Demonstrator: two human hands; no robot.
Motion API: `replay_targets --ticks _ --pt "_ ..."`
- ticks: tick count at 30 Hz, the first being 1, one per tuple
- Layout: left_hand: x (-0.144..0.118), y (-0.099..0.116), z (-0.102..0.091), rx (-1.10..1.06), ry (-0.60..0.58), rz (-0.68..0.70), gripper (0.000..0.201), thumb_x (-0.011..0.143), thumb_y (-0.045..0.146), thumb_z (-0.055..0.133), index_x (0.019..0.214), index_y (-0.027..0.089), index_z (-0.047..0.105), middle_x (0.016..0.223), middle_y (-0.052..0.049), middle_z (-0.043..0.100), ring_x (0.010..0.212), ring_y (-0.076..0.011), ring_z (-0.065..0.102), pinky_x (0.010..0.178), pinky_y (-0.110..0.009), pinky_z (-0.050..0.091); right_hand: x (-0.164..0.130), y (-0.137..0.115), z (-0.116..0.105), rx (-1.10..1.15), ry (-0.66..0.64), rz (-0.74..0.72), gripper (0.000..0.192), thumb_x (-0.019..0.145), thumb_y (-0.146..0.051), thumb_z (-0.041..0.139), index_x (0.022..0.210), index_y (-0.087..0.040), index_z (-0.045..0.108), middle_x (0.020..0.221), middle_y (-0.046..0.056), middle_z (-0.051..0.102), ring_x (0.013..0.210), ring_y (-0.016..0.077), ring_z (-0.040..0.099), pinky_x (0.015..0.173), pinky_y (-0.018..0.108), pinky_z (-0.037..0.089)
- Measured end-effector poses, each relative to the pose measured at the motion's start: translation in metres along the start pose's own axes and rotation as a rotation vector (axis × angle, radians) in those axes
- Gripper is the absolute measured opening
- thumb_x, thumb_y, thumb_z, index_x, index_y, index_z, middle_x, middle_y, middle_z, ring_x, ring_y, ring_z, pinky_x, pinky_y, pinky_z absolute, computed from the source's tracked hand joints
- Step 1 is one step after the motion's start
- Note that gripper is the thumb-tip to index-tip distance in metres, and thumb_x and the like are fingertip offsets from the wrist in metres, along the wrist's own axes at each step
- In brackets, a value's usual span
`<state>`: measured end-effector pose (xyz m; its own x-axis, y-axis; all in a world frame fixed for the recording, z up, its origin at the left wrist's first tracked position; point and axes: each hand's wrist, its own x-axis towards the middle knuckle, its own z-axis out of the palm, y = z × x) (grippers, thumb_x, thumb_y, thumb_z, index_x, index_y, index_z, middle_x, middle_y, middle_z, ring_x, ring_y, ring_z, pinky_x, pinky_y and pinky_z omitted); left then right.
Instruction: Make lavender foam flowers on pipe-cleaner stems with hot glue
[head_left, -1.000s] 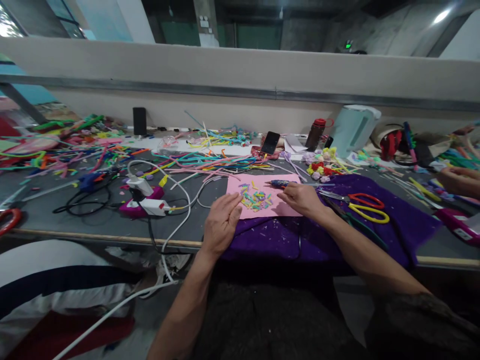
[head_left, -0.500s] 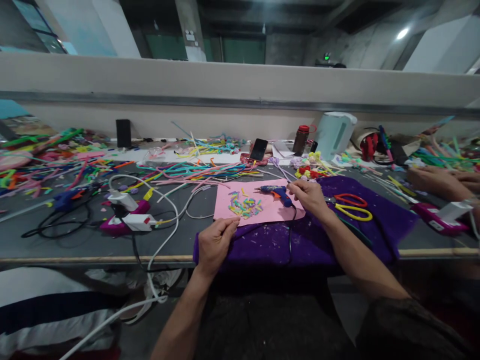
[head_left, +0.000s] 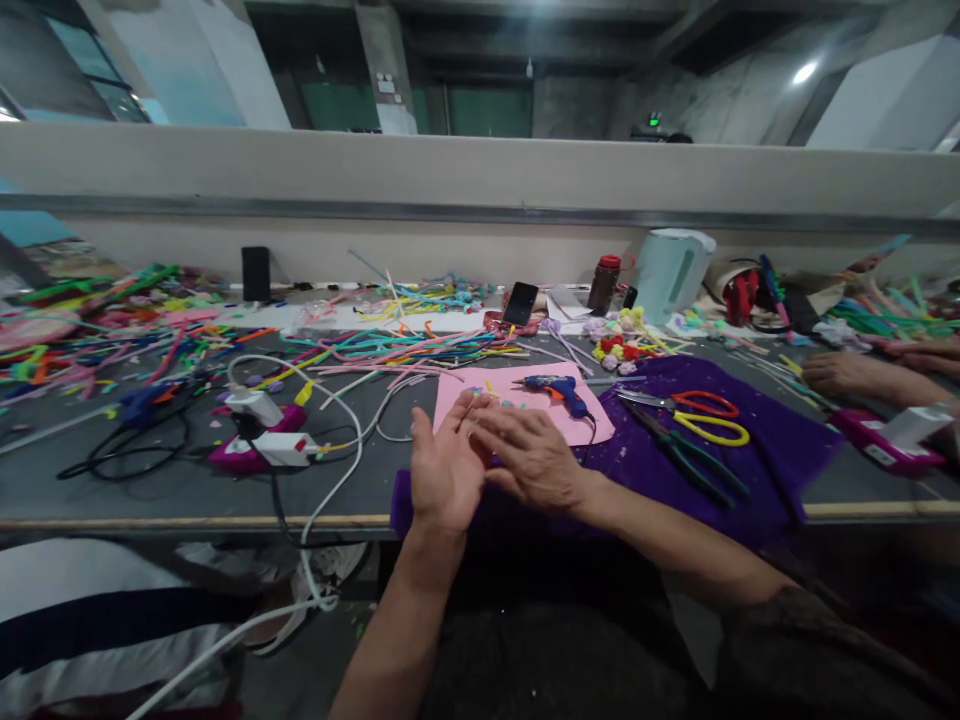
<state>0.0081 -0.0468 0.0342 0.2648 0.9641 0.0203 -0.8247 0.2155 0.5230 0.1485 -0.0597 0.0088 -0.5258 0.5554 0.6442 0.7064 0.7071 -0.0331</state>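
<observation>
My left hand (head_left: 446, 480) is turned palm up over the near edge of a pink sheet (head_left: 597, 428), its fingers extended. Across its fingers and palm lies my right hand (head_left: 534, 458), palm down with fingers stretched out. Whether anything small sits between them cannot be made out. Small coloured cut pieces (head_left: 489, 387) on the sheet are mostly hidden behind my hands. A blue glue gun (head_left: 561, 390) rests on the sheet, nozzle pointing left. Beside it on the purple cloth (head_left: 780, 440) are red-and-yellow-handled scissors (head_left: 709, 416) and dark green-handled pliers (head_left: 697, 462).
Pipe cleaners (head_left: 420, 350) lie in heaps along the table's back. At left are a magenta power strip (head_left: 289, 425), white cables and another glue gun (head_left: 146, 403). A phone (head_left: 520, 303), bottle (head_left: 604, 285) and teal jug (head_left: 675, 275) stand behind. A co-worker's hand (head_left: 836, 373) is at right.
My right hand has left the glue gun's side and come across onto my left hand. My left hand has turned from a pinch to palm up with fingers extended.
</observation>
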Motion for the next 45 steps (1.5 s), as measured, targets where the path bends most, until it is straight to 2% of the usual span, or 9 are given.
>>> replay_targets --ticks 7,15,20,24,29,33,36,40,45 --pt "0.0 0.007 0.0 -0.097 0.035 -0.097 0.066 0.077 0.06 0.04 0.12 0.011 0.046 0.121 -0.02 0.05 0.115 -0.0279 0.048 0.091 -0.042 0.043 -0.007 -0.009 0.013 -0.065 -0.013 -0.042 0.058 0.086 -0.049 0.041 0.127 -0.009 0.042 0.13 0.014 0.047 0.124 0.0277 0.03 0.1 0.045 0.028" --pt "-0.001 -0.005 0.007 -0.01 -0.055 -0.179 0.059 0.078 0.056 0.042 0.117 0.013 0.049 0.124 -0.019 0.048 0.114 -0.0289 0.047 0.089 -0.044 0.044 -0.003 0.013 -0.008 0.243 0.066 -0.031 0.015 0.086 -0.021 0.048 0.094 -0.017 0.06 0.098 0.007 0.063 0.095 0.0163 0.052 0.086 0.032 0.043" --pt "-0.01 -0.015 0.013 0.15 -0.118 0.026 0.06 0.078 0.06 0.039 0.118 0.017 0.052 0.13 -0.015 0.044 0.123 -0.029 0.038 0.099 -0.045 0.034 0.0 0.02 -0.009 0.651 0.01 0.19 0.009 0.076 -0.026 0.063 0.08 -0.018 0.063 0.087 0.004 0.057 0.082 0.0148 0.054 0.069 0.027 0.046" --pt "-0.017 -0.032 0.007 0.483 -0.278 0.289 0.057 0.078 0.054 0.046 0.127 0.025 0.044 0.142 -0.008 0.032 0.13 -0.0277 0.026 0.104 -0.044 0.026 0.001 0.024 -0.002 0.898 -0.219 0.392 0.016 0.073 -0.03 0.063 0.078 -0.015 0.058 0.076 0.0 0.058 0.067 0.0119 0.055 0.059 0.023 0.044" --pt "-0.01 -0.029 -0.003 0.95 -0.309 0.408 0.051 0.079 0.039 0.053 0.128 0.026 0.044 0.143 -0.007 0.03 0.129 -0.0263 0.028 0.101 -0.04 0.032 0.021 0.061 -0.016 0.567 -0.369 0.485 0.014 0.079 -0.026 0.053 0.08 -0.013 0.058 0.074 0.001 0.062 0.065 0.01 0.055 0.059 0.02 0.042" --pt "-0.002 -0.012 -0.007 1.081 -0.185 0.422 0.031 0.08 0.033 0.054 0.107 0.02 0.062 0.12 -0.007 0.056 0.116 -0.0236 0.046 0.1 -0.039 0.034 0.048 0.129 -0.031 0.211 -0.398 0.612 0.017 0.078 -0.025 0.052 0.079 -0.014 0.064 0.072 0.002 0.063 0.069 0.0137 0.056 0.06 0.021 0.038" --pt "0.0 -0.004 -0.003 0.995 -0.087 0.348 0.025 0.08 0.033 0.053 0.091 0.016 0.068 0.102 -0.008 0.065 0.102 -0.0233 0.057 0.088 -0.034 0.045 0.063 0.177 -0.026 0.015 -0.455 0.703 0.017 0.079 -0.024 0.052 0.078 -0.014 0.066 0.075 0.005 0.065 0.078 0.0185 0.058 0.066 0.024 0.039" --pt "0.003 0.003 0.005 0.74 0.099 0.222 0.037 0.07 0.029 0.065 0.105 0.017 0.062 0.107 -0.011 0.063 0.092 -0.0247 0.062 0.051 -0.02 0.05 0.072 0.211 -0.002 -0.157 -0.581 0.785 0.02 0.085 -0.028 0.051 0.093 -0.014 0.063 0.097 0.008 0.063 0.092 0.0213 0.057 0.077 0.031 0.044" --pt "0.016 0.01 -0.001 0.697 0.149 0.288 0.038 0.062 0.021 0.071 0.1 0.019 0.064 0.129 -0.01 0.046 0.107 -0.027 0.054 0.052 -0.017 0.051 0.075 0.227 0.029 -0.252 -0.676 0.825 0.03 0.087 -0.029 0.05 0.114 -0.015 0.051 0.113 0.008 0.054 0.094 0.0185 0.056 0.079 0.039 0.049"
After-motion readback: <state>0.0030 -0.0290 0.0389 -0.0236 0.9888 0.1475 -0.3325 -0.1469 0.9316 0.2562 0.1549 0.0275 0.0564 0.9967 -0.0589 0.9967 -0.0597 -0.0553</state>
